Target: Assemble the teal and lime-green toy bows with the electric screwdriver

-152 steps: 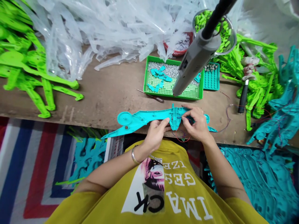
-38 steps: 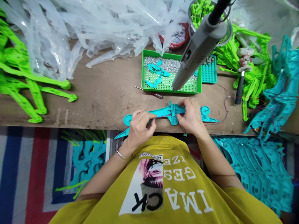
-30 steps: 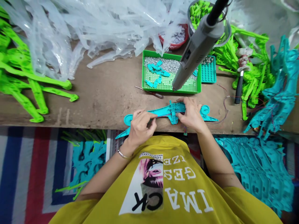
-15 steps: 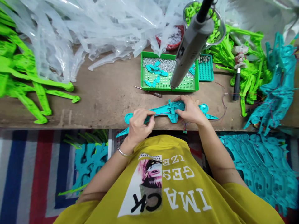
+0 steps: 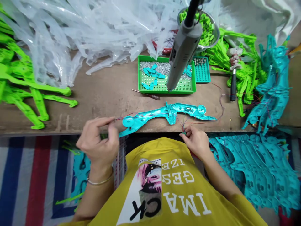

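Observation:
A long teal plastic bow-shaped part (image 5: 164, 113) lies along the near edge of the wooden bench (image 5: 105, 94). Thin red and blue wires (image 5: 131, 115) run along it. My left hand (image 5: 98, 145) is off to the left of the part, pinching the end of these wires between thumb and fingers and holding them taut. My right hand (image 5: 196, 141) is just below the bench edge, fingers closed on a small component (image 5: 184, 133) at the other end of the wires. Neither hand touches the teal part.
A grey electric screwdriver (image 5: 182, 56) hangs above a green tray (image 5: 143, 88) of screws and small teal pieces. A small screwdriver (image 5: 147, 94) lies near it. A hammer (image 5: 232, 86), green parts (image 5: 28, 81), clear plastic parts (image 5: 94, 31) and teal parts (image 5: 272, 91) surround the bench.
Both hands have left the teal part. My left hand drew the wires out to the left; my right hand dropped below the bench edge to the wire end.

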Tool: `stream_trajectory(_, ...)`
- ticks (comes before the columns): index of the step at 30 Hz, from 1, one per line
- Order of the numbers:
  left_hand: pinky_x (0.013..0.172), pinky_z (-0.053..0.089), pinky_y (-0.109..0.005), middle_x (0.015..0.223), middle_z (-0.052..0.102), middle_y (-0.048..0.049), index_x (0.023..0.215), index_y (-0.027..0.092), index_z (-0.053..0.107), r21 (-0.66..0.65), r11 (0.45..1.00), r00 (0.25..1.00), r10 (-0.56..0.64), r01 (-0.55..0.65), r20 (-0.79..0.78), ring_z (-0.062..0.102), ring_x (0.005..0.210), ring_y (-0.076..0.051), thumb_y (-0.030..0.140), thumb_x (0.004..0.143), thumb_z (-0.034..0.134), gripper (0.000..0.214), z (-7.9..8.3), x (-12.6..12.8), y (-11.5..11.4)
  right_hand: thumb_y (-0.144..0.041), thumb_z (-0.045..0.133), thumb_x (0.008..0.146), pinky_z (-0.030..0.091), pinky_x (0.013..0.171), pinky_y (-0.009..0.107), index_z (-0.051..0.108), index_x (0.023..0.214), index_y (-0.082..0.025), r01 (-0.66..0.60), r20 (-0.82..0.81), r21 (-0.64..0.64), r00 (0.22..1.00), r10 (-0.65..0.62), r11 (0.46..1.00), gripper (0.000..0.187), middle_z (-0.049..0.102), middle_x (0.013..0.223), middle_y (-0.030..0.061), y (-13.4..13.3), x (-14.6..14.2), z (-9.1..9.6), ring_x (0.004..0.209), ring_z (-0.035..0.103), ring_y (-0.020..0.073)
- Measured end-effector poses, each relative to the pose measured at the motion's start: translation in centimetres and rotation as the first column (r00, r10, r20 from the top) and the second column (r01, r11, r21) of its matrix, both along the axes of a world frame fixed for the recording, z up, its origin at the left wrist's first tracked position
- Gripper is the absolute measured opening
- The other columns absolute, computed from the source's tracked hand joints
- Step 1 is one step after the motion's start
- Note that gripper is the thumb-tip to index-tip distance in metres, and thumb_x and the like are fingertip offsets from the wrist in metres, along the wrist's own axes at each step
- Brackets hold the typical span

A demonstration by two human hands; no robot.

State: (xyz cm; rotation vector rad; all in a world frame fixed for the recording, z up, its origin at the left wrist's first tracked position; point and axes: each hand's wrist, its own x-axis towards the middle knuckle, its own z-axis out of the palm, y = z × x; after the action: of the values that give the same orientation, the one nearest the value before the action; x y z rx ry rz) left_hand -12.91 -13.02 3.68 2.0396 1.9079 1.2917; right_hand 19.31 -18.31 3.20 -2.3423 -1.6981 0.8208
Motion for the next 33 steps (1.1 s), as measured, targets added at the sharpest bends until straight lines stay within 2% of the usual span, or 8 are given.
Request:
stream_trajectory(4, 0.081, 0.061, -0.045, 0.094, 0.074, -0.0037, 0.104, 0.023, 0.073, -0.108, 0.974, 0.964, 0.215, -0.2, 0.155, 0.072, 0.085, -0.024, 0.029, 0.093, 0.067, 0.014, -2.4, -2.1, -0.6, -0.04, 0.071, 0.083, 0.049, 0.059, 0.03, 0.067, 0.077, -0.022, 0.073, -0.281, 0.038, 0.958, -0.059, 0.997, 0.02, 0.073, 0.068, 0.0017, 0.6, -0.2, -1.1, 0.059, 0.065, 0.0176)
stream_trajectory(8, 0.073, 0.065, -0.039, 0.095, 0.07, -0.0029, 0.116, 0.02, 0.063, -0.225, 0.961, 0.874, 0.244, -0.16, 0.421, 0.074, 0.078, -0.018, 0.029, 0.097, 0.061, 0.021, -5.1, -1.4, -0.6, -0.049, 0.072, 0.085, 0.053, 0.063, 0.03, 0.069, 0.079, -0.021, 0.152, -0.431, 0.28, 0.902, -0.017, 0.948, 0.028, 0.073, 0.072, 0.0024, 3.1, -0.8, -0.9, 0.061, 0.063, 0.0158)
stream_trajectory(14, 0.053, 0.062, -0.029, 0.107, 0.062, -0.0076, 0.126, 0.02, 0.047, -0.199, 0.972, 0.834, 0.213, -0.127, 0.508, 0.073, 0.067, -0.016, 0.031, 0.099, 0.057, 0.031, -6.3, 0.8, -0.2, -0.043, 0.059, 0.097, 0.053, 0.087, 0.041, 0.068, 0.083, -0.022, -0.023, -0.067, 0.623, 0.994, 0.083, 0.782, 0.026, 0.076, 0.087, 0.0093, 8.0, -1.1, -3.3, 0.087, 0.069, 0.0245)
stream_trajectory(20, 0.058, 0.062, -0.026, 0.109, 0.057, -0.0033, 0.121, 0.025, 0.045, -0.186, 0.955, 0.701, 0.297, -0.232, 0.649, 0.067, 0.069, -0.01, 0.043, 0.096, 0.06, 0.035, -6.4, -0.8, 0.9, -0.038, 0.057, 0.097, 0.052, 0.087, 0.046, 0.068, 0.083, -0.023, -0.134, 0.081, 0.624, 0.991, 0.107, 0.769, 0.022, 0.075, 0.087, 0.0104, 8.9, 1.4, -4.9, 0.088, 0.069, 0.0279)
stream_trajectory(25, 0.066, 0.061, -0.025, 0.093, 0.062, -0.0002, 0.11, 0.025, 0.053, -0.295, 0.954, 0.494, 0.282, -0.052, 0.823, 0.066, 0.072, -0.011, 0.043, 0.086, 0.072, 0.036, -6.1, -0.7, 1.6, -0.036, 0.06, 0.095, 0.056, 0.079, 0.044, 0.076, 0.094, -0.022, -0.196, 0.196, 0.672, 0.977, 0.084, 0.714, 0.021, 0.077, 0.09, 0.0124, 5.9, 3.0, -2.8, 0.084, 0.071, 0.0295)
stream_trajectory(28, 0.071, 0.058, -0.024, 0.088, 0.065, -0.0002, 0.105, 0.023, 0.059, -0.277, 0.961, 0.443, 0.255, -0.017, 0.859, 0.066, 0.073, -0.01, 0.04, 0.084, 0.075, 0.032, -5.4, 0.2, 1.6, -0.028, 0.069, 0.092, 0.055, 0.071, 0.041, 0.077, 0.105, -0.025, -0.235, 0.247, 0.721, 0.966, 0.075, 0.652, 0.017, 0.081, 0.092, 0.009, 3.9, 1.1, 0.0, 0.077, 0.074, 0.0281)
stream_trajectory(31, 0.073, 0.056, -0.024, 0.089, 0.068, -0.0011, 0.102, 0.022, 0.062, -0.24, 0.971, 0.437, 0.221, -0.011, 0.872, 0.065, 0.074, -0.011, 0.038, 0.084, 0.075, 0.027, -4.0, 0.9, 1.3, -0.022, 0.072, 0.088, 0.055, 0.066, 0.038, 0.075, 0.104, -0.03, -0.233, 0.039, 0.754, 0.949, 0.313, 0.614, 0.017, 0.08, 0.085, 0.0023, 3.9, -3.3, 2.5, 0.067, 0.072, 0.0228)
stream_trajectory(33, 0.073, 0.057, -0.025, 0.091, 0.07, -0.0018, 0.101, 0.022, 0.063, -0.225, 0.974, 0.435, 0.202, 0.0, 0.877, 0.066, 0.076, -0.012, 0.038, 0.084, 0.076, 0.026, -3.0, 1.3, 0.9, -0.023, 0.07, 0.09, 0.059, 0.081, 0.043, 0.073, 0.105, -0.031, -0.278, -0.046, 0.771, 0.873, 0.485, 0.574, 0.018, 0.08, 0.093, 0.0024, 5.4, -6.7, 3.3, 0.083, 0.075, 0.0255)
